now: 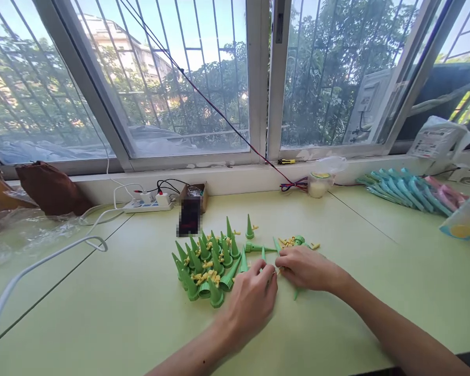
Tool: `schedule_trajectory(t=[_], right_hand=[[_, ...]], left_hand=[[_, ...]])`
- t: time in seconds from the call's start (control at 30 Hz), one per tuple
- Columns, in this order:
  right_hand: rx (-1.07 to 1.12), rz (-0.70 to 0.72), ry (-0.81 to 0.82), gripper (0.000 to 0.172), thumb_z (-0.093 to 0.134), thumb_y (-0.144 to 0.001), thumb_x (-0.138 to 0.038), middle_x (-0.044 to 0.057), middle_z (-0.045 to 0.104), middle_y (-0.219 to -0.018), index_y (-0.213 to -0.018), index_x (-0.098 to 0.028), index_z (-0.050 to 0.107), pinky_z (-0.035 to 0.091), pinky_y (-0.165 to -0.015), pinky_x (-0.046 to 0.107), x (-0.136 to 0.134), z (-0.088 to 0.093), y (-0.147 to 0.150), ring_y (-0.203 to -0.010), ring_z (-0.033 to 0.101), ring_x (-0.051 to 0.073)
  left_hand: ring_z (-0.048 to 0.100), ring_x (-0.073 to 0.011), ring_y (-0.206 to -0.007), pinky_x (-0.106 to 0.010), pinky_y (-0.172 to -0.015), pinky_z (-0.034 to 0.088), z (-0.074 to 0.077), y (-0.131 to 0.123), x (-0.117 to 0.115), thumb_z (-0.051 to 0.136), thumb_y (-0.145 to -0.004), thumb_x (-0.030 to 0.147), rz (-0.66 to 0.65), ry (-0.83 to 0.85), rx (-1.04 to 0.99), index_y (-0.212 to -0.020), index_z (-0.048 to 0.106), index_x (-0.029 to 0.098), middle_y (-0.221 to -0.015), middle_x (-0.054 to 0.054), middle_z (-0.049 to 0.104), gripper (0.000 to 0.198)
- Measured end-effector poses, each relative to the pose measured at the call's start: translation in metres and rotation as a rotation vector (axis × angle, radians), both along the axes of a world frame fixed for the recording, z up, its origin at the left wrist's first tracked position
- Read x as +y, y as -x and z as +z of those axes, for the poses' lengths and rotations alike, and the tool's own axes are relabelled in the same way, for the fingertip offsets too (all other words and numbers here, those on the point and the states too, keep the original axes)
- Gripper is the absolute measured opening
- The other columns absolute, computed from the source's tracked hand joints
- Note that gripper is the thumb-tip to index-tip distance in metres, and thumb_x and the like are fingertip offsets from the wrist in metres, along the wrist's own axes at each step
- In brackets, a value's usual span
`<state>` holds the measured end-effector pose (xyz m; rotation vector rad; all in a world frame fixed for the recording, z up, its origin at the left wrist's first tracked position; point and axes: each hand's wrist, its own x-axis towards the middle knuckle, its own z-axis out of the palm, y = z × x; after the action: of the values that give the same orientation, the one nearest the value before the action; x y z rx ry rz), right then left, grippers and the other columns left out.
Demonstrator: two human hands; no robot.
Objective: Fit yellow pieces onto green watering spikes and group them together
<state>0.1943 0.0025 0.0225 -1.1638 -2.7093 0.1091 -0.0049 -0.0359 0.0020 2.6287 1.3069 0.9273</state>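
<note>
My left hand [256, 292] is closed, fingers curled round what appears to be a green plastic spike [263, 254]; only its tip rises above them. Close beside it, my right hand [307, 269] pinches a small yellow valve piece, mostly covered by the fingertips. Left of my hands stands a cluster of green cone-shaped spikes [196, 262], many with yellow valves on their sides. Some lie tipped over, among them one spike [229, 277] beside my left hand. Loose yellow valves [288, 242] and a green cap [298, 239] lie behind my right hand.
A phone-like dark object [188, 216] leans on a small cardboard box [201, 196]. Left of it are a power strip [149, 205] and a white curved stand [43, 269]. A lidded jar [318, 186] stands by the window; teal packets [411, 190] lie at right.
</note>
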Motion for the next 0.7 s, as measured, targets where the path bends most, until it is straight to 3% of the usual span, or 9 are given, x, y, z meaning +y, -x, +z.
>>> schedule_trajectory(t=[0.37, 0.7], right_hand=[[-0.07, 0.0, 0.05, 0.024, 0.052, -0.096, -0.01, 0.004, 0.063, -0.077, -0.073, -0.016, 0.056, 0.026, -0.058, 0.029, -0.005, 0.0, 0.012, -0.066, 0.057, 0.017], [0.232, -0.023, -0.049, 0.016, 0.041, -0.104, -0.014, 0.007, 0.056, -0.096, -0.092, -0.019, 0.051, 0.047, -0.071, 0.03, -0.006, 0.0, 0.012, -0.08, 0.057, 0.019]], left_hand=[[0.058, -0.0136, -0.067, -0.026, -0.063, 0.044, -0.001, 0.0, 0.0, 0.05, -0.097, 0.018, -0.018, 0.039, -0.082, -0.085, 0.062, 0.021, -0.083, -0.001, 0.06, 0.018], [0.056, -0.0109, -0.064, -0.023, -0.061, 0.044, 0.004, 0.002, 0.008, 0.051, -0.097, 0.017, 0.014, 0.034, -0.23, -0.091, 0.065, 0.02, -0.088, -0.002, 0.063, 0.015]])
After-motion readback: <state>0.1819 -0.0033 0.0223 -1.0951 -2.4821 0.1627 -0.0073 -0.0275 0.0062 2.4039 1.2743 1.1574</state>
